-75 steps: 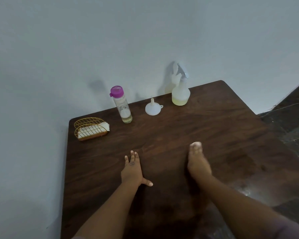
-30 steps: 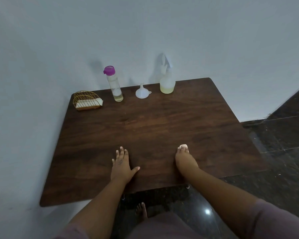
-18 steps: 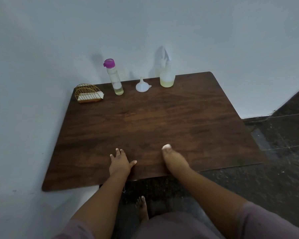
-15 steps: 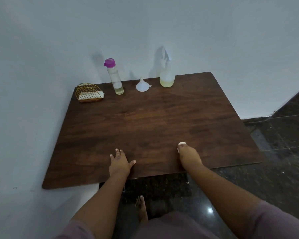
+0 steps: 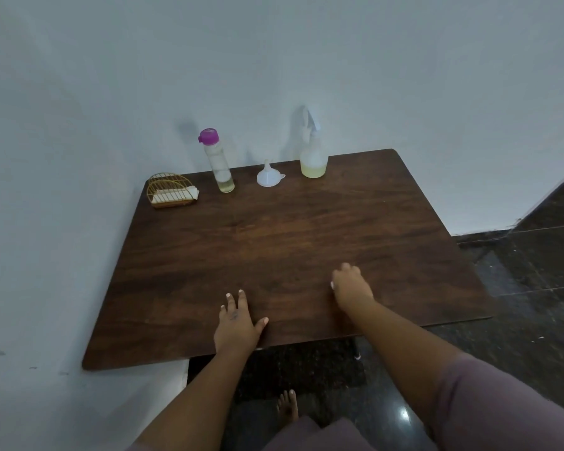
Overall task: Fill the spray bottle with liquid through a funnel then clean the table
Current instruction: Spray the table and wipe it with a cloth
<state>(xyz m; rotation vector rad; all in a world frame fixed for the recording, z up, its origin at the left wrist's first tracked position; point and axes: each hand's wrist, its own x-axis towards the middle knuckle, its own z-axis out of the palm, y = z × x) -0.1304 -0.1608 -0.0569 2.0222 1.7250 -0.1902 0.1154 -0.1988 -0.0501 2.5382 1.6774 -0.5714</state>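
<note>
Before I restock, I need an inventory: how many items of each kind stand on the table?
Bottles: 2 (spray bottle, purple-capped bottle)
Funnels: 1 (funnel)
Wire holders: 1 (holder)
Total: 4

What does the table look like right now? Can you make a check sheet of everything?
Surface: dark wooden table, standing against the wall.
Job's things: spray bottle, funnel upside down, purple-capped bottle, all in a row at the far edge.
Clutter: gold wire holder with something white in it, far left corner.
Hands: left hand flat on the near edge; right hand curled on the table, whether it holds anything is unclear.
Cables: nothing seen.
Surroundings: pale wall, dark shiny floor.
</note>
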